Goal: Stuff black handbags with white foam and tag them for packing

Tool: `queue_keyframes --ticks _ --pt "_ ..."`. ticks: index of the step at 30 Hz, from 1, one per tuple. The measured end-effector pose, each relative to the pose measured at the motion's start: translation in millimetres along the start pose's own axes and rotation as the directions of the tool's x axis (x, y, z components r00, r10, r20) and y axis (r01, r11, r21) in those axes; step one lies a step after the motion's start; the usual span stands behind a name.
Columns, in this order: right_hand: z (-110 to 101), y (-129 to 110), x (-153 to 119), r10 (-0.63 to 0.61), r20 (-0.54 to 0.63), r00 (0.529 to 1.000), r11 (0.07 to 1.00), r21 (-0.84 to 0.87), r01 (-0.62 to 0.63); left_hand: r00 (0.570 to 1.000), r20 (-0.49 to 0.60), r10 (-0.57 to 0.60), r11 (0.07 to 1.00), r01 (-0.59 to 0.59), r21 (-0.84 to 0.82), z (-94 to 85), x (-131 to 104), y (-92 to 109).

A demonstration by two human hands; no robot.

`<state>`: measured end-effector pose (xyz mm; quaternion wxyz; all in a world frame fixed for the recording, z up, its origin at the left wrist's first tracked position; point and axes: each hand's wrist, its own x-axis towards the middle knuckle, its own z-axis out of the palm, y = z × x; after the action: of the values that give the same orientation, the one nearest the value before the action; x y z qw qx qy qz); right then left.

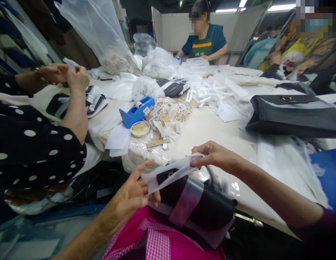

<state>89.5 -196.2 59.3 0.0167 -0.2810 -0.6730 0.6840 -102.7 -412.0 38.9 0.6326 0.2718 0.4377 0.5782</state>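
Observation:
A black handbag (pixel 211 206) lies tilted on my lap against the table edge, with a translucent band round its body. Above its left part a strip of thin white wrapping sheet (pixel 172 171) is stretched between my hands. My right hand (pixel 211 155) pinches the strip's upper right end between thumb and fingers. At the strip's lower left end is my left hand (pixel 137 187), its index finger stretched out and its thumb and other fingers at the sheet's edge. Through the sheet a small metal clasp on the bag shows faintly.
On the table (pixel 203 126) are a blue tape dispenser (pixel 137 112), a round tin (pixel 140 129), a pile of tags (pixel 170 117) and white plastic wrapping. Another black bag (pixel 292 115) stands at the right. One person's arms (pixel 77 97) work at the left; two people sit across.

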Motion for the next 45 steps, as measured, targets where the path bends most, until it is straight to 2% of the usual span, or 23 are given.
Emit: queue_keyframes --ticks 2,5,7,10,12,15,19,25,29,36,41,45 --pt "1 1 -1 -0.006 -0.018 1.0 0.999 0.032 0.007 0.993 -0.028 0.112 0.993 -0.112 -0.018 -1.7 -3 -8" --pt "4 0 -3 -0.016 -0.04 0.999 0.999 0.049 0.018 0.963 -0.151 0.221 0.973 -0.209 0.094 -0.8 -1 -19" --pt "6 0 -5 -0.022 -0.056 0.998 0.998 0.061 0.025 0.935 -0.238 0.262 0.958 -0.221 0.184 2.1 4 -23" --pt "7 0 -6 -0.039 -0.067 0.997 0.996 0.08 0.044 0.905 -0.331 0.266 0.946 -0.18 0.268 7.9 14 -25" --pt "8 2 -7 -0.052 -0.07 0.996 0.994 0.088 0.059 0.882 -0.388 0.269 0.946 -0.167 0.277 11.7 21 -25" --pt "8 4 -7 -0.065 -0.075 0.995 0.992 0.101 0.073 0.848 -0.439 0.298 0.951 -0.225 0.21 17.7 31 -21" --pt "8 6 -8 -0.072 -0.088 0.994 0.989 0.121 0.082 0.854 -0.428 0.296 0.955 -0.265 0.133 23.1 36 -12" --pt "6 9 -7 -0.098 -0.068 0.993 0.988 0.114 0.105 0.937 -0.305 0.173 0.978 -0.128 0.162 14.0 35 -9" --pt "6 10 -6 -0.104 -0.07 0.992 0.988 0.11 0.111 0.917 -0.363 0.165 0.973 -0.092 0.21 11.4 38 -13" --pt "6 9 -6 -0.094 -0.089 0.992 0.987 0.125 0.105 0.876 -0.445 0.186 0.982 -0.157 0.102 17.5 39 -10" --pt "5 12 -5 -0.132 -0.085 0.988 0.976 0.162 0.145 0.871 -0.434 0.232 0.972 -0.188 0.142 13.2 34 -8" --pt "4 20 -5 -0.219 -0.085 0.972 0.961 0.152 0.23 0.882 -0.315 0.351 0.934 -0.304 0.188 6.9 31 -6"
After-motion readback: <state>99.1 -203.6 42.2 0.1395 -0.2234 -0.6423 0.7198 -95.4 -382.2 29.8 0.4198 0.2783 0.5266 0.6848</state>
